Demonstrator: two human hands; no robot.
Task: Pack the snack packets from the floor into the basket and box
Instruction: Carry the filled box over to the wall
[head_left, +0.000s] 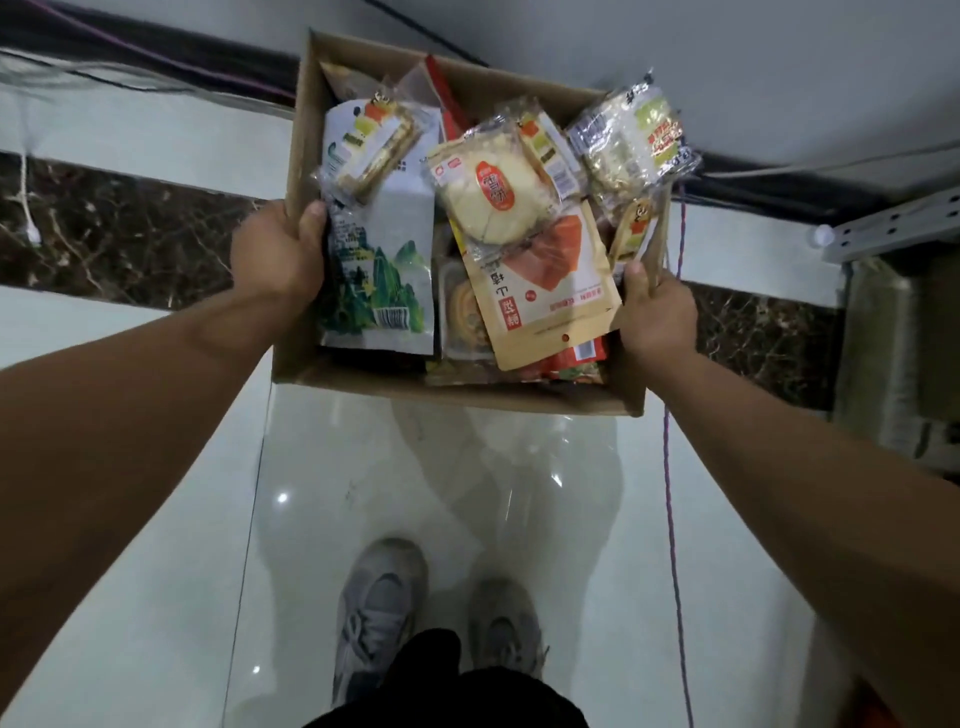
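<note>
Glossy pale tiled floor (156, 519) underfoot, and over it the cardboard box (467, 402), held out in front and heaped with snack packets. Biggest inside is a white pouch with a mountain print (379, 270) along the left wall, then a tan pouch (550, 291) centre-right, with a round cake packet (493, 192) lying on top. The left hand (278, 254) grips the left wall, thumb inside; the right hand (657, 312) clamps the right wall. Grey sneakers (379, 608) stand below, and a purple cord (672, 519) runs down the right.
</note>
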